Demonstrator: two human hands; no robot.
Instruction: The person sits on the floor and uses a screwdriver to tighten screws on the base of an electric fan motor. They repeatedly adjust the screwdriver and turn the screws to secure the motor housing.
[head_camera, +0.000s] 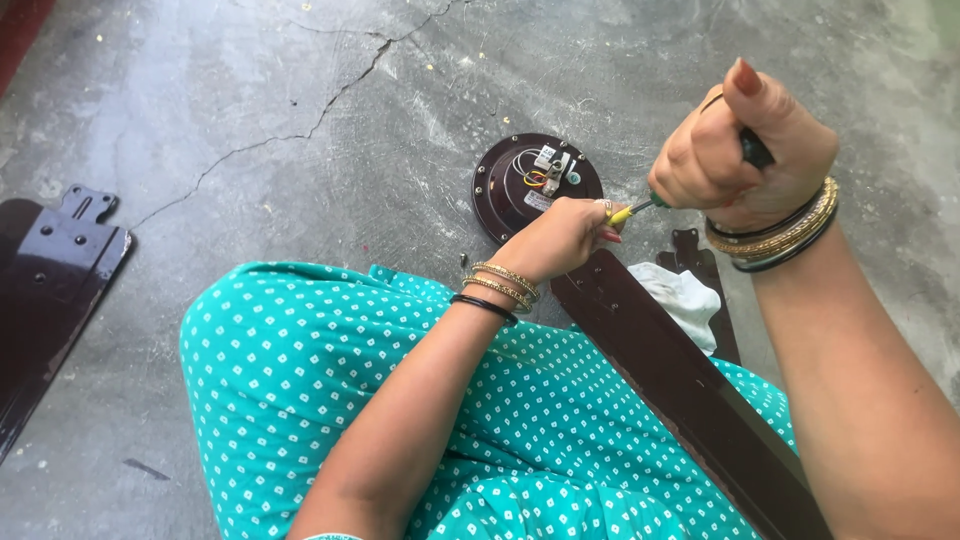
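A screwdriver (690, 185) is gripped in the clenched right hand (745, 150), its yellow shaft angled toward eight o'clock onto a dark brown fan blade (690, 385) laid across the lap. The blade's end is pinched by the left hand (560, 238). At twelve o'clock from it, a round fan motor housing (500, 185) on the cracked concrete floor (300, 130) holds exposed wiring (535, 172). A white cloth (685, 298) lies at four o'clock.
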